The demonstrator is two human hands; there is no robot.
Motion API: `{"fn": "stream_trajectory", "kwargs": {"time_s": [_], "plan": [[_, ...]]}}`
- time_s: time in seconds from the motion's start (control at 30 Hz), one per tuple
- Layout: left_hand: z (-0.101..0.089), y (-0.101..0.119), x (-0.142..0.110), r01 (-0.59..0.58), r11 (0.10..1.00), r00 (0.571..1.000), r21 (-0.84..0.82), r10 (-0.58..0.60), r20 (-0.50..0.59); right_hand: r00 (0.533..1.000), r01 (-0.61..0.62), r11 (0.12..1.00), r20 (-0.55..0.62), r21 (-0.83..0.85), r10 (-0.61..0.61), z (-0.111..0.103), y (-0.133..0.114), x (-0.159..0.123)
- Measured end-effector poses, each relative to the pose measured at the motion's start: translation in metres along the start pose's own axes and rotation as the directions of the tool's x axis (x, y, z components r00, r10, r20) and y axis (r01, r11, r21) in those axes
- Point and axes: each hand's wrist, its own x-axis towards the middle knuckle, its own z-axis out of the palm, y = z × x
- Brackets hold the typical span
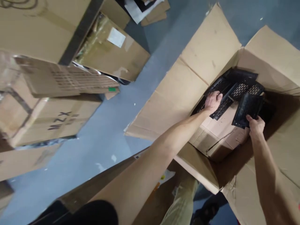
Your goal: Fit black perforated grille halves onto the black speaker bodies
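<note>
A large open cardboard box (178,90) stands at the right, with black plastic parts inside it. Several slotted black panels (246,89) lie against its far wall. My left hand (212,101) reaches into the box, its fingers curled over the edge of a black perforated panel (221,107); the fingertips are partly hidden. In my right hand (256,125) is a flat black plastic panel (247,109), pinched at its near edge between thumb and fingers. This panel is tilted above the box bottom. Bare cardboard (225,125) shows between the two hands.
Stacked cardboard cartons fill the left side, one carton (61,120) marked MZX. A taped carton (117,50) with a white label sits farther back. Loose cardboard and paper (150,12) lie on the blue-grey floor (117,115). Box flaps stick outward near both forearms.
</note>
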Motion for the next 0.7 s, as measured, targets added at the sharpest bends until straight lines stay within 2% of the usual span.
{"fn": "stream_trajectory", "kwargs": {"time_s": [0.1, 0.2, 0.27, 0.33, 0.4, 0.5, 0.6, 0.7], "plan": [[0.016, 0.019, -0.018, -0.052, 0.998, 0.996, -0.03, 0.054, 0.07, 0.983, -0.084, 0.996, -0.166, -0.009, 0.081, -0.014, 0.001, 0.002], [0.05, 0.038, -0.039, -0.072, 0.994, 0.97, -0.083, 0.089, 0.227, 0.965, -0.161, 0.987, -0.212, -0.003, 0.156, -0.02, -0.01, 0.022], [0.081, 0.053, -0.043, 0.064, 0.989, 0.915, -0.137, -0.003, 0.403, 0.96, -0.204, 0.979, -0.198, -0.001, 0.2, -0.021, -0.016, 0.035], [0.111, 0.067, -0.04, 0.22, 0.967, 0.859, -0.132, -0.128, 0.495, 0.956, -0.23, 0.973, -0.187, -0.002, 0.225, -0.023, -0.017, 0.043], [0.137, 0.079, -0.031, 0.272, 0.959, 0.834, -0.078, -0.195, 0.517, 0.952, -0.25, 0.968, -0.182, -0.004, 0.245, -0.027, -0.011, 0.047], [0.165, 0.09, -0.019, 0.243, 0.968, 0.791, 0.061, -0.234, 0.566, 0.937, -0.316, 0.949, -0.154, 0.011, 0.314, -0.029, 0.003, 0.049], [0.184, 0.091, -0.013, 0.225, 0.965, 0.764, 0.138, -0.262, 0.59, 0.907, -0.401, 0.915, -0.121, 0.045, 0.403, -0.026, 0.01, 0.051], [0.193, 0.083, -0.006, 0.191, 0.978, 0.765, 0.089, -0.205, 0.61, 0.88, -0.46, 0.881, -0.079, 0.112, 0.469, -0.023, 0.005, 0.051]]}}
